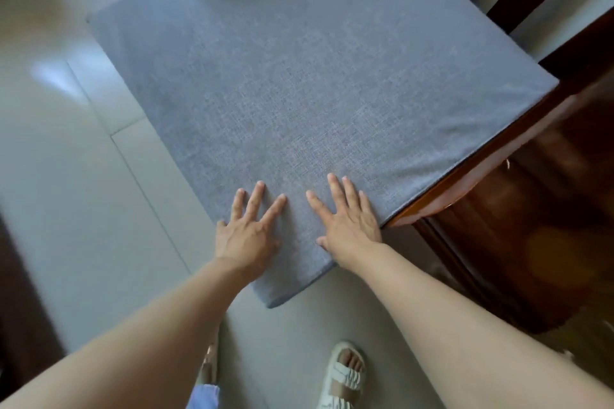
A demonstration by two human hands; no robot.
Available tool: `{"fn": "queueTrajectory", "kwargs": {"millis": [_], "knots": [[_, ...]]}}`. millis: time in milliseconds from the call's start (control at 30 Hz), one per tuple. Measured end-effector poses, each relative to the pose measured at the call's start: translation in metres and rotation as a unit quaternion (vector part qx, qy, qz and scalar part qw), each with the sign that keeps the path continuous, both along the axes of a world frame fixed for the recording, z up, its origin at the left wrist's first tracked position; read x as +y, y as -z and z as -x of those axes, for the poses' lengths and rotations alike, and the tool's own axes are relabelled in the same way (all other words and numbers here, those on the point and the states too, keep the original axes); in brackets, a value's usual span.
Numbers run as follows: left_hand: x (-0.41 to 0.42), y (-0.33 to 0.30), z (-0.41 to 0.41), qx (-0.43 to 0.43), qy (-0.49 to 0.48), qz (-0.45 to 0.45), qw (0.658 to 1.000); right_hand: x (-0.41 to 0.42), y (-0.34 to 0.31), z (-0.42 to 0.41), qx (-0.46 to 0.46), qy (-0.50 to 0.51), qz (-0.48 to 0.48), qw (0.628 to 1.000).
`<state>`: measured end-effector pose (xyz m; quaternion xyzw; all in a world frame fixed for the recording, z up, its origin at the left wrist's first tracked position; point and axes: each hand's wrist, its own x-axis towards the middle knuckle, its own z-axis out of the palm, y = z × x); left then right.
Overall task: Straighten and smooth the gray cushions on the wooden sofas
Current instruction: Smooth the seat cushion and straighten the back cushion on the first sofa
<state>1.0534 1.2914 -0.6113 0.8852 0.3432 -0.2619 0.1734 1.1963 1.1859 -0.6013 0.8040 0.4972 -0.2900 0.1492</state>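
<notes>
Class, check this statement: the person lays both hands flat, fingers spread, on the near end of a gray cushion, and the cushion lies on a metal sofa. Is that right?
One detail is wrong. The head view shows the gray cushion lying on a wooden sofa, not a metal one. The rest holds: the left hand and right hand lie flat, fingers spread, on the cushion's near end.

Cushion on the sofa, hands on its near corner

The cushion (299,93) lies on the sofa frame (481,183); left hand (247,236) and right hand (349,226) rest flat side by side; floor (66,176) lies left.
</notes>
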Motion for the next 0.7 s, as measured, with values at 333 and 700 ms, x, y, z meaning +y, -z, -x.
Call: {"fn": "queueTrajectory", "kwargs": {"millis": [333,700], "knots": [[-0.076,0.017,0.03,-0.055,-0.045,-0.023,0.997,-0.055,0.022,0.034,-0.005,-0.067,-0.068,0.995],[-0.099,0.057,0.032,-0.163,-0.097,-0.136,0.972,-0.063,0.06,0.041,-0.071,-0.078,-0.198,0.974]]}}
